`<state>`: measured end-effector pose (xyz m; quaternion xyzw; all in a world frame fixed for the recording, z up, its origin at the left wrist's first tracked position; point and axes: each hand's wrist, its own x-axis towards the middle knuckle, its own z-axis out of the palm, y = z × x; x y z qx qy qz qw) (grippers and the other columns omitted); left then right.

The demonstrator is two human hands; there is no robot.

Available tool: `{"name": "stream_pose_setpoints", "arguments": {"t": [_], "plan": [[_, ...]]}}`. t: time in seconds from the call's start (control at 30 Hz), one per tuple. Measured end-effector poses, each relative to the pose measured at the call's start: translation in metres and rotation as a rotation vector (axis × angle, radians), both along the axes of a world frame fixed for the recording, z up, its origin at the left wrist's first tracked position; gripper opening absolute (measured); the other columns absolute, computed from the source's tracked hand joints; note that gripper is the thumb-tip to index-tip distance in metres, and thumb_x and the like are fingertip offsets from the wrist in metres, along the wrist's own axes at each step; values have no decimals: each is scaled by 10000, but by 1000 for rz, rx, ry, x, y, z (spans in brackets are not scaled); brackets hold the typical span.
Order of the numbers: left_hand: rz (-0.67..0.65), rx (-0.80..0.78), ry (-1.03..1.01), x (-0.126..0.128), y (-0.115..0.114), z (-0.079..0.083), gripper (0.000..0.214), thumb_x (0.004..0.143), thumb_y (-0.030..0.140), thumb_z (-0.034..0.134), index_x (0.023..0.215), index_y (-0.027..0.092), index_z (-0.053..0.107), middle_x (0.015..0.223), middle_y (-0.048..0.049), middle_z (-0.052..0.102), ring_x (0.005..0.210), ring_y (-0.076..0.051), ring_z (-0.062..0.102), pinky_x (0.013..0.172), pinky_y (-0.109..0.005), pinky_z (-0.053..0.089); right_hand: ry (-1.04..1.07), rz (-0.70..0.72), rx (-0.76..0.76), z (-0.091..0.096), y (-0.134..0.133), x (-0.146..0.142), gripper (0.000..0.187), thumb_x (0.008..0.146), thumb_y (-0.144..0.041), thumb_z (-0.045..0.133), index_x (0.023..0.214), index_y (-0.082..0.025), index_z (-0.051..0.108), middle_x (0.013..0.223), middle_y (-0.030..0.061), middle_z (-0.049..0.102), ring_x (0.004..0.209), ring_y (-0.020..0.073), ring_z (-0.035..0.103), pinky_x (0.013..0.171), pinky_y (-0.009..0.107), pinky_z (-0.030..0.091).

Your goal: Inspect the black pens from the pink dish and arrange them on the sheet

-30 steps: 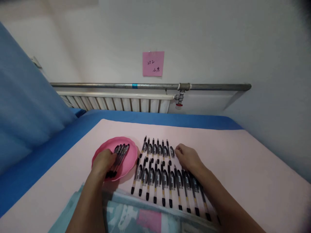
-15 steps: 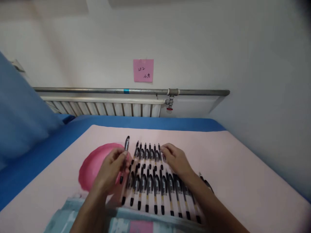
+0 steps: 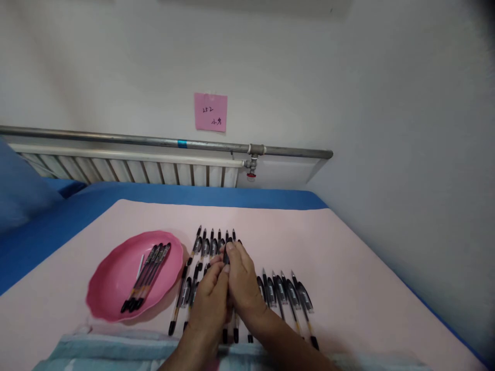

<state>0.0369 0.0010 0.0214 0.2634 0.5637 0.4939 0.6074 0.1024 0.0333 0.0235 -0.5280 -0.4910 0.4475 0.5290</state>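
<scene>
My left hand [image 3: 211, 299] and my right hand [image 3: 242, 281] meet over the middle of the pen rows, fingers pinched together on one black-capped pen [image 3: 227, 256] held between them. Two rows of several clear pens with black caps [image 3: 203, 246] lie side by side on the pink sheet [image 3: 348, 288]; part of the rows is hidden under my hands. More pens [image 3: 288, 296] lie to the right of my hands. A pink plate [image 3: 112, 281] at the left holds several pens [image 3: 149, 275].
A blue mattress edge [image 3: 154, 193] borders the pink sheet. Behind it run a white radiator [image 3: 127, 170] and a metal pipe [image 3: 154, 140] along the wall, with a pink note [image 3: 211, 112] above. A striped cloth [image 3: 96, 350] lies at the near edge.
My left hand lifted a pen out of the pink plate and carried it right to the pen rows. My right hand came in to meet it. The view shifted rightwards.
</scene>
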Motion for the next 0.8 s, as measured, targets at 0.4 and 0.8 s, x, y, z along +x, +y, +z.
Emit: {"name": "stream_pose_setpoints", "arguments": {"t": [0.4,0.8], "plan": [[-152,1,-28,1,-1,-3,299,697,414,585,924,220,601,429,76,440,305,-56,350,308,-161,233,190,-13,-16,-1,16,7,245,836,-391,365,751,-202,496,688,-1,571,628,131,539,622,247,431],[74,75,-524,-27,13,-2,127,747,254,621,853,188,597,997,-37,605,915,-173,585,801,-397,509,-155,296,-67,16,15,32,146,718,-259,524,598,-177,511,553,-51,465,542,91,441,507,191,349]]}}
